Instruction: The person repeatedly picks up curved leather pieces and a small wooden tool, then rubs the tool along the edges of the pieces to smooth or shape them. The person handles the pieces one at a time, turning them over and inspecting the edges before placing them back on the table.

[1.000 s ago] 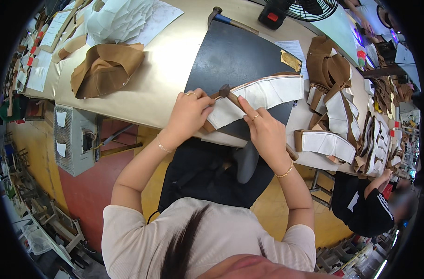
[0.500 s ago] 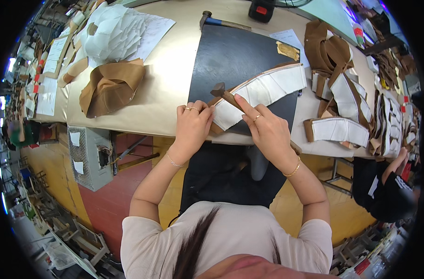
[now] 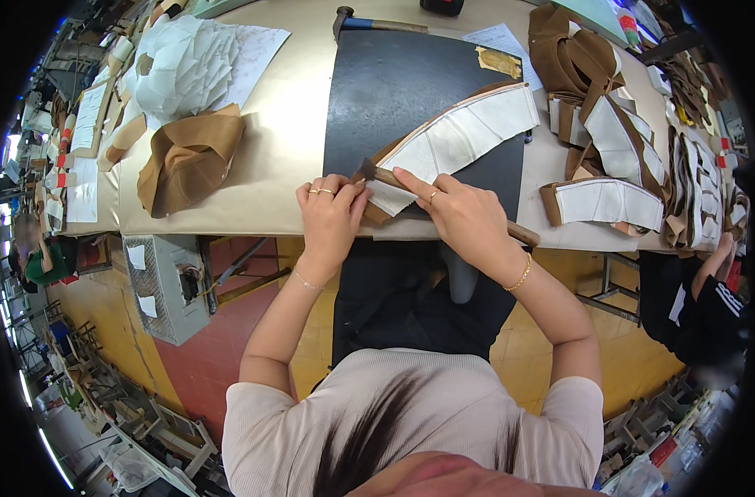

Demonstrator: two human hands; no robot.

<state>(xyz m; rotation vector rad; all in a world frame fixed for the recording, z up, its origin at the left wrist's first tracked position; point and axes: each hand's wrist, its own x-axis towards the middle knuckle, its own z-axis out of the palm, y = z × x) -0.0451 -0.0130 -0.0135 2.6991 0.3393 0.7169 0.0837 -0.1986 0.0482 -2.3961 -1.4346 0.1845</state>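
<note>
A long curved white piece with brown edging lies across a black mat on the tan workbench. My left hand presses and pinches the piece's near end at the table's front edge. My right hand grips a wooden-handled tool. Its index finger lies along the handle, and the dark head rests on the piece's brown edge next to my left fingers. The handle's end sticks out past my right wrist.
Folded brown pieces and a crumpled white paper heap lie at the left. Several white-and-brown pieces are stacked at the right. A hammer lies at the mat's far edge. Another person's sleeve shows at the right, and a metal box stands under the table.
Both hands stay on the piece's near end with the tool head against its edge. The view has shifted down, and the hands sit slightly closer to the table's front edge.
</note>
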